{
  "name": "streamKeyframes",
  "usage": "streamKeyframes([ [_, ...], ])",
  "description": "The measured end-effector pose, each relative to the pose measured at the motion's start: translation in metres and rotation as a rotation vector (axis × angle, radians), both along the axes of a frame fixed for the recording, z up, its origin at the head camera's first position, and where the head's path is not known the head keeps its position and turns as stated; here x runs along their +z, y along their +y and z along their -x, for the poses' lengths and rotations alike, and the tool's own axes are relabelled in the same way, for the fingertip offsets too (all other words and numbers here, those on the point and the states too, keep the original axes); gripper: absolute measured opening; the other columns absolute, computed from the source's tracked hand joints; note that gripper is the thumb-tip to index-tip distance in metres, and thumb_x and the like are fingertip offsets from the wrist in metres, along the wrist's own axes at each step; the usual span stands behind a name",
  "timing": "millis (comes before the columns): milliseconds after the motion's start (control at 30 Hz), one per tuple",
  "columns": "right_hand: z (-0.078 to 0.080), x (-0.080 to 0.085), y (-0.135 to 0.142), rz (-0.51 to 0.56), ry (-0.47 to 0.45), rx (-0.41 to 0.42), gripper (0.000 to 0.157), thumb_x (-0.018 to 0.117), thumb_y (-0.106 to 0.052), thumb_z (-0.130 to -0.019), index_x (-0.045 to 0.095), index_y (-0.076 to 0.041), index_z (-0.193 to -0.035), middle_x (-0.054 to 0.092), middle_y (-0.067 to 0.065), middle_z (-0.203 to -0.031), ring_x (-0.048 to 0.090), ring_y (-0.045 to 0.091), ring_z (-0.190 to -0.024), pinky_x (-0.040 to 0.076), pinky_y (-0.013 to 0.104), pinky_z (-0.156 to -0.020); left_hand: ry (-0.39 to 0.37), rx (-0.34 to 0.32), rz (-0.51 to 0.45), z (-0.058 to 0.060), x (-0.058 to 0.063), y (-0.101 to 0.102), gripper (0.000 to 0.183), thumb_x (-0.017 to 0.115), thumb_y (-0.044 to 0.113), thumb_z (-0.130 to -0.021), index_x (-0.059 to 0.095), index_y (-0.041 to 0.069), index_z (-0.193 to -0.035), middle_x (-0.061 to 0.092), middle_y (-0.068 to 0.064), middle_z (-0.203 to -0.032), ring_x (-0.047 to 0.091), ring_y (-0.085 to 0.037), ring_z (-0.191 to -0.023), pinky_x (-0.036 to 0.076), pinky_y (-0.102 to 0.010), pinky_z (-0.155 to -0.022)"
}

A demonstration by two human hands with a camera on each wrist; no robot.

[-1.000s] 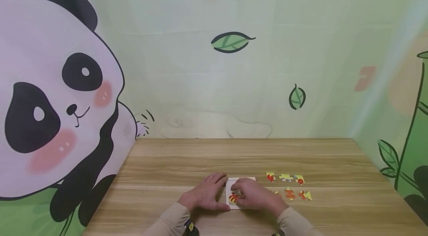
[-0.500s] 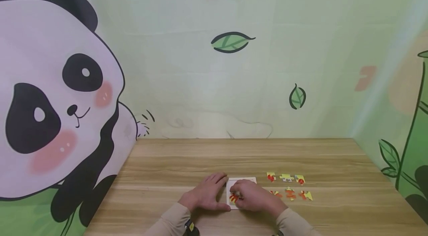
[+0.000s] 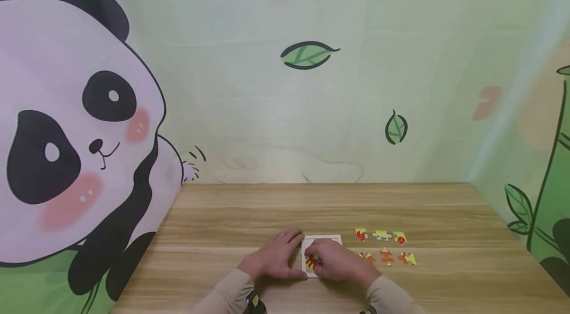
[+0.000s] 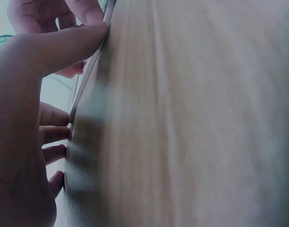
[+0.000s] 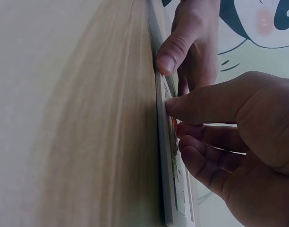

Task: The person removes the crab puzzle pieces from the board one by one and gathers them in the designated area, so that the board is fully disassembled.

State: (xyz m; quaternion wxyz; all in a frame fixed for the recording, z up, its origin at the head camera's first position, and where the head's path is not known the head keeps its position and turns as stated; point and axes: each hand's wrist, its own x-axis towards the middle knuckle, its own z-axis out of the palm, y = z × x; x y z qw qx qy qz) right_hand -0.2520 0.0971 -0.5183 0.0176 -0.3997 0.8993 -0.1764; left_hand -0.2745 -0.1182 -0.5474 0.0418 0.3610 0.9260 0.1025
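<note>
A white puzzle tray point(image 3: 333, 238) lies flat on the wooden table, partly covered by my right hand point(image 3: 338, 260). My left hand point(image 3: 273, 256) rests at the tray's left side, fingers extended and thumb at the near left corner. Red and yellow puzzle pieces point(image 3: 311, 264) show inside the tray at its lower left. My right thumb and curled fingers pinch at a small red puzzle piece point(image 5: 174, 124), right at the tray's surface in the right wrist view. The rest of that piece is hidden by the fingers.
To the right of the tray lie loose puzzle pieces in two rows: a yellow and red one point(image 3: 399, 238) in the far row, an orange one point(image 3: 387, 256) in the near row. Behind the wooden table point(image 3: 249, 205) hangs a backdrop with a printed panda point(image 3: 147, 180).
My right hand has shifted slightly over the tray, uncovering more of the leftmost loose piece in the near row. The left hand stays in place.
</note>
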Motion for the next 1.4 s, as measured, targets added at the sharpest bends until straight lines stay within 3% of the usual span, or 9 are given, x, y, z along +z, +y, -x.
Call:
streamKeyframes([
  [667,0.0041,0.0012,-0.0005,0.003,0.037,0.006,0.034,0.071,-0.006,-0.073,0.069,-0.009,-0.107,0.063,-0.001,-0.097,0.051,0.004,-0.079,0.049,0.021,-0.073,0.026,-0.010,-0.012,0.0042,0.0047,0.0000,0.098,0.062,0.070,-0.079,0.036,0.005,-0.148,0.037,-0.011,-0.152,0.035,-0.028,-0.140,0.032,-0.048,-0.116],
  [867,0.0045,-0.0018,0.0004,0.012,0.022,0.005,0.036,0.072,-0.006,-0.072,0.070,-0.011,-0.108,0.059,-0.002,-0.096,0.048,0.001,-0.072,0.045,0.017,-0.066,0.021,-0.009,-0.002,0.0031,0.0028,0.0003,0.098,0.061,0.071,-0.078,0.036,0.006,-0.148,0.037,-0.010,-0.152,0.035,-0.027,-0.140,0.031,-0.047,-0.116],
  [1133,0.0040,-0.0058,0.0006,-0.007,0.024,0.006,0.030,0.074,-0.009,-0.074,0.072,-0.016,-0.102,0.058,-0.006,-0.100,0.053,0.003,-0.083,0.050,0.021,-0.076,0.029,-0.003,0.005,0.0003,0.0018,0.0006,0.100,0.060,0.072,-0.078,0.035,0.007,-0.149,0.036,-0.009,-0.153,0.034,-0.027,-0.141,0.030,-0.046,-0.117],
  [1400,0.0023,-0.0065,0.0014,0.017,0.004,-0.004,0.029,0.073,-0.007,-0.074,0.070,-0.016,-0.101,0.057,-0.007,-0.099,0.052,0.002,-0.080,0.049,0.020,-0.072,0.034,-0.008,-0.003,0.0008,-0.0019,0.0007,0.100,0.060,0.073,-0.078,0.035,0.007,-0.149,0.036,-0.008,-0.152,0.034,-0.026,-0.141,0.031,-0.046,-0.117],
])
